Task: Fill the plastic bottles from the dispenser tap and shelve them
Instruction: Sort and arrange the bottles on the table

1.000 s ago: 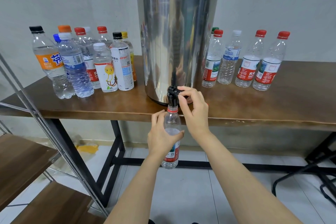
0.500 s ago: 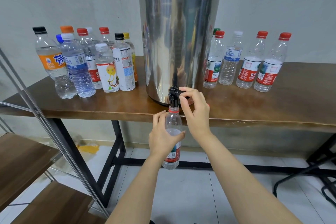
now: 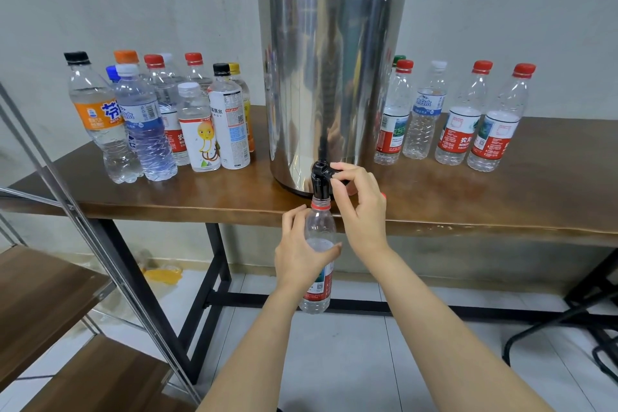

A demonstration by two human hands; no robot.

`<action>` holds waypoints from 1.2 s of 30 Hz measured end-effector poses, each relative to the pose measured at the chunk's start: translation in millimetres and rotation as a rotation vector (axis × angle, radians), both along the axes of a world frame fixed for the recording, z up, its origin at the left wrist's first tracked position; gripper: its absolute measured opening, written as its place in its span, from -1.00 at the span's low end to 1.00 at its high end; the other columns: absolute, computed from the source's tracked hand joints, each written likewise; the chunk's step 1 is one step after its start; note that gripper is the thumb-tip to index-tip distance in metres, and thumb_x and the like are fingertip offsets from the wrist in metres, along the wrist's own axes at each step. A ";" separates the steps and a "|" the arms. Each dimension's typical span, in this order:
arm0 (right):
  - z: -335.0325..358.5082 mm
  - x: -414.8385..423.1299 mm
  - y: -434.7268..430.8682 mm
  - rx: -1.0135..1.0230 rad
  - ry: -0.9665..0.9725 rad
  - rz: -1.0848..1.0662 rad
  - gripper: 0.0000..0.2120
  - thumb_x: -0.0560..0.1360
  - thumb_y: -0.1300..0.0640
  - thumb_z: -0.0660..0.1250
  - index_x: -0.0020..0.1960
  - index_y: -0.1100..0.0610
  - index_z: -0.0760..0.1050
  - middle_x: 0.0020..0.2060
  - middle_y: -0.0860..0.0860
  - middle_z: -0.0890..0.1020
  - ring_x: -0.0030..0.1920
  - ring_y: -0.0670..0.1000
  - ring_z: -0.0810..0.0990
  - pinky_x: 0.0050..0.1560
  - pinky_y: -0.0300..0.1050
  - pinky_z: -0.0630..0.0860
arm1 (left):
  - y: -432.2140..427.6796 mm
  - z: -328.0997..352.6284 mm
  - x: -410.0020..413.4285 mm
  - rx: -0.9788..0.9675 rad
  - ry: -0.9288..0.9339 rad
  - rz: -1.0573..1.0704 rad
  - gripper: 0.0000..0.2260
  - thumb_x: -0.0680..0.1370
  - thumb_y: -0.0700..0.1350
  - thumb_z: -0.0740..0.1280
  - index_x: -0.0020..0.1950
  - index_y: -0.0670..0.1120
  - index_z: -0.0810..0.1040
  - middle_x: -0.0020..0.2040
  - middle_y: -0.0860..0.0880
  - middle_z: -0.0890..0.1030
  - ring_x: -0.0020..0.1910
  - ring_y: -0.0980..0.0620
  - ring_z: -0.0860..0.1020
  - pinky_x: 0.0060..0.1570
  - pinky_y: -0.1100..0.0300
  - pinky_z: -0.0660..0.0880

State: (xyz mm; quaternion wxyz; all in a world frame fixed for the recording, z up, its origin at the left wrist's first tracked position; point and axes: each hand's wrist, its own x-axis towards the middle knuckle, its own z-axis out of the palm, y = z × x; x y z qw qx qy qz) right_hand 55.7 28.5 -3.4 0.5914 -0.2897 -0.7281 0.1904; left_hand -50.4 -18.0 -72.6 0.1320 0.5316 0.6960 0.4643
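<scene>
A tall steel dispenser (image 3: 331,84) with a black lid stands on the wooden table (image 3: 501,207). Its black tap (image 3: 320,181) juts over the front edge. My left hand (image 3: 301,254) grips a clear plastic bottle (image 3: 319,234) with a red-and-white label, uncapped, held upright with its mouth right under the tap. Water inside reaches about the shoulder. My right hand (image 3: 361,207) pinches the tap's lever, and something red peeks out behind its palm.
Several capped bottles (image 3: 160,124) crowd the table left of the dispenser; several more bottles (image 3: 465,120) with red-and-white labels stand to its right. A metal-framed rack with wooden shelves (image 3: 43,304) is at the lower left. Black chair legs (image 3: 568,328) show at the lower right.
Both hands stay in place at the tap and bottle. The view has shifted slightly; the water level looks much the same.
</scene>
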 end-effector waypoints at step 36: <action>-0.8 -1.1 -0.2 0.021 0.030 0.016 -0.88 0.58 0.05 0.24 0.00 0.06 0.52 0.13 -0.12 0.59 0.08 -0.09 0.55 0.02 -0.44 0.39 | 0.3 -2.5 -0.8 0.012 -0.006 -0.006 -0.30 0.34 0.12 0.58 0.39 0.12 0.34 0.37 0.21 0.29 0.13 0.27 0.37 0.06 0.20 0.39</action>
